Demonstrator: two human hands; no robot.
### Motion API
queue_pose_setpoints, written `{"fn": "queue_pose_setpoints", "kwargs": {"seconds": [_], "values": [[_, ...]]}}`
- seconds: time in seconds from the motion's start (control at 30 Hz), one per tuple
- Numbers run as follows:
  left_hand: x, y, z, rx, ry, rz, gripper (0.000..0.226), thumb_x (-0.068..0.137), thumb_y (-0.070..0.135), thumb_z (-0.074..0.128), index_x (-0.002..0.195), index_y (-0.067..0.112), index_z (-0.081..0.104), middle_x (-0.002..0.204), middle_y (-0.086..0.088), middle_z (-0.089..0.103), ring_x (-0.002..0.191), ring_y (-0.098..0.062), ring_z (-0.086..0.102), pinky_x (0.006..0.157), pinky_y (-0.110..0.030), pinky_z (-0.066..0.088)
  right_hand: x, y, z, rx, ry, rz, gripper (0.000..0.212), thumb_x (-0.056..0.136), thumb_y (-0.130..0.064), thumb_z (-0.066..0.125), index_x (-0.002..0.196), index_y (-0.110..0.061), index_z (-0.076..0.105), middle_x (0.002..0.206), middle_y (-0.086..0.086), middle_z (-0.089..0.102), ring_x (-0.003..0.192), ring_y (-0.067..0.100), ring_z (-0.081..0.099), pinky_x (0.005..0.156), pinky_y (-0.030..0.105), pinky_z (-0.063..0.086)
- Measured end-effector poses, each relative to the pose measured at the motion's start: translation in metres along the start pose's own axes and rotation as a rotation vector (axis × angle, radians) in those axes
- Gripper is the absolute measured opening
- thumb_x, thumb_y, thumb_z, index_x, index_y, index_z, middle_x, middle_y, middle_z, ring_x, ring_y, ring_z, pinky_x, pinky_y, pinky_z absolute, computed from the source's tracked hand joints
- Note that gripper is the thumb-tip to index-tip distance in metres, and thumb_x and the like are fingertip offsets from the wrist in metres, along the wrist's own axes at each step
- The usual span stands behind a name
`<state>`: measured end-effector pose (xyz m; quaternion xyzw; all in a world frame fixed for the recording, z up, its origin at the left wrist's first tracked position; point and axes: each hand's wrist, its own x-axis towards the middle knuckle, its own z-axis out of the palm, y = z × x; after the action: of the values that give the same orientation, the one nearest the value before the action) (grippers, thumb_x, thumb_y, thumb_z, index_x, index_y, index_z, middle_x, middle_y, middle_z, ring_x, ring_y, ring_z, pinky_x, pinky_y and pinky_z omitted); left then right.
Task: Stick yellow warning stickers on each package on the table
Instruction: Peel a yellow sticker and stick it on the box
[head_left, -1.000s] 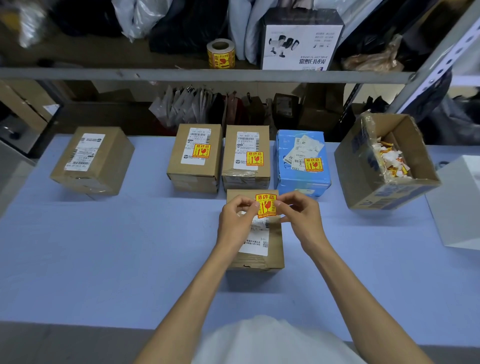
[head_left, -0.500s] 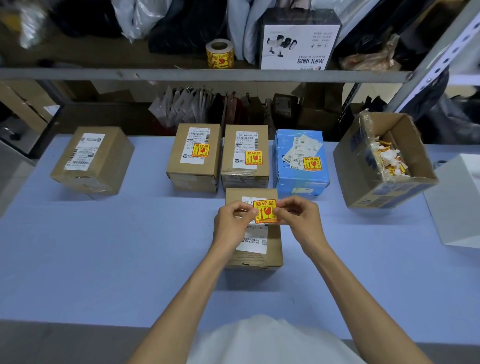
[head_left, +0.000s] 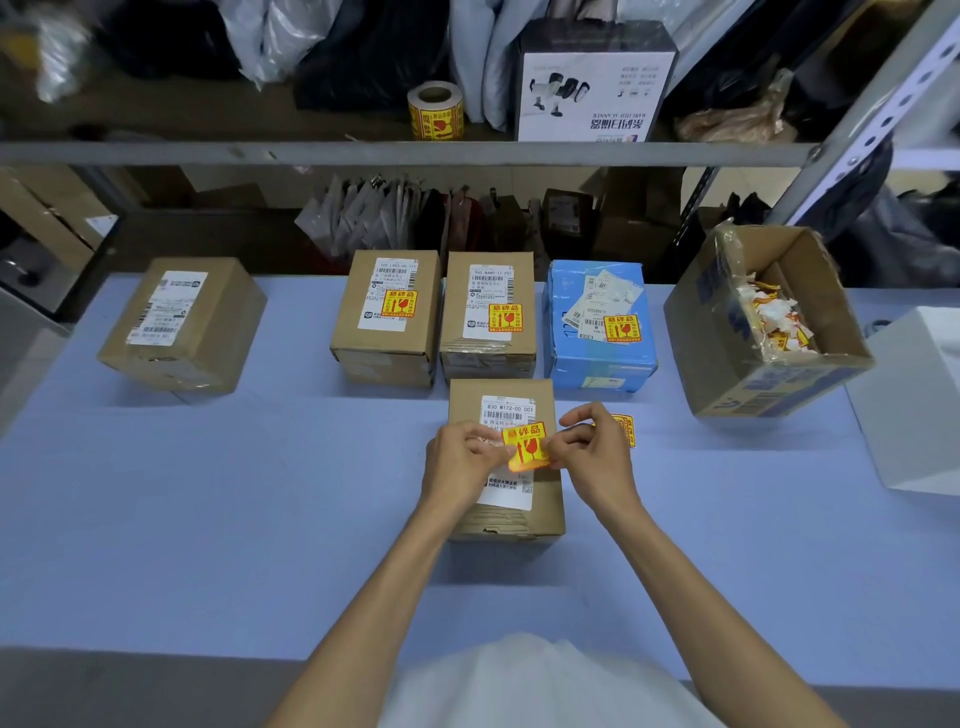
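A yellow warning sticker (head_left: 525, 446) hangs just above the white label of the near cardboard box (head_left: 545, 512). My left hand (head_left: 460, 465) pinches its left edge. My right hand (head_left: 595, 452) pinches at its right edge, and a yellow-printed backing strip (head_left: 625, 428) sticks out behind the fingers. Behind stand two brown boxes (head_left: 387, 343) (head_left: 488, 348) and a blue box (head_left: 597, 358), each with a yellow sticker on its top. A brown box (head_left: 223, 322) at the far left carries only a white label.
An open carton (head_left: 727, 332) with torn backing scraps sits at the right, and a white box (head_left: 914, 405) lies beyond it. A sticker roll (head_left: 435, 111) stands on the shelf above. The blue table (head_left: 208, 493) stretches to both sides.
Both hands dropped the sticker from the box's far edge down onto its label. My right hand drew slightly right, and the backing strip now shows behind it.
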<state>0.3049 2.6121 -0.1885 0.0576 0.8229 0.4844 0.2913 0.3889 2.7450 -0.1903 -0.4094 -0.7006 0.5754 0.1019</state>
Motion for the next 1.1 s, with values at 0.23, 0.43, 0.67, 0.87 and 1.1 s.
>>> {"fn": "queue_pose_setpoints", "kwargs": {"seconds": [0.23, 0.43, 0.67, 0.87, 1.1], "values": [[0.006, -0.001, 0.004, 0.059, -0.006, -0.02, 0.039, 0.073, 0.027, 0.082, 0.097, 0.015, 0.053, 0.085, -0.003, 0.071, 0.079, -0.014, 0.065, 0.057, -0.022, 0.044, 0.0, 0.008, 0.0, -0.099, 0.035, -0.003, 0.026, 0.079, -0.001, 0.069, 0.081, -0.018, 0.049, 0.076, 0.01, 0.065, 0.076, 0.025, 0.067, 0.071, 0.047, 0.058], [0.008, -0.004, 0.008, 0.162, 0.018, -0.052, 0.036, 0.076, 0.028, 0.079, 0.095, 0.017, 0.051, 0.093, -0.002, 0.068, 0.087, -0.017, 0.063, 0.063, -0.026, 0.048, 0.001, 0.013, 0.003, -0.154, 0.022, 0.025, 0.023, 0.075, -0.001, 0.069, 0.08, -0.014, 0.051, 0.077, 0.012, 0.064, 0.076, 0.026, 0.066, 0.068, 0.043, 0.057], [0.008, -0.005, 0.011, 0.268, 0.048, -0.036, 0.035, 0.074, 0.03, 0.079, 0.089, 0.019, 0.05, 0.096, -0.004, 0.067, 0.088, -0.021, 0.062, 0.059, -0.027, 0.045, 0.002, 0.018, 0.007, -0.204, 0.028, 0.017, 0.02, 0.074, 0.0, 0.069, 0.079, -0.011, 0.053, 0.077, 0.007, 0.062, 0.075, 0.023, 0.063, 0.063, 0.034, 0.052], [0.01, -0.004, 0.013, 0.347, 0.039, -0.027, 0.035, 0.072, 0.032, 0.079, 0.084, 0.019, 0.049, 0.091, -0.001, 0.062, 0.086, -0.022, 0.058, 0.066, -0.03, 0.044, 0.0, 0.018, 0.009, -0.274, 0.042, -0.035, 0.016, 0.072, 0.0, 0.067, 0.077, -0.008, 0.054, 0.073, 0.004, 0.061, 0.066, 0.018, 0.058, 0.057, 0.027, 0.045], [0.011, -0.002, 0.012, 0.426, 0.042, 0.031, 0.035, 0.073, 0.034, 0.078, 0.079, 0.016, 0.048, 0.089, -0.002, 0.061, 0.085, -0.021, 0.055, 0.064, -0.028, 0.037, -0.005, 0.018, 0.015, -0.381, 0.097, -0.083, 0.022, 0.071, -0.011, 0.071, 0.079, -0.009, 0.052, 0.084, 0.0, 0.058, 0.075, 0.021, 0.056, 0.064, 0.036, 0.045]]}}
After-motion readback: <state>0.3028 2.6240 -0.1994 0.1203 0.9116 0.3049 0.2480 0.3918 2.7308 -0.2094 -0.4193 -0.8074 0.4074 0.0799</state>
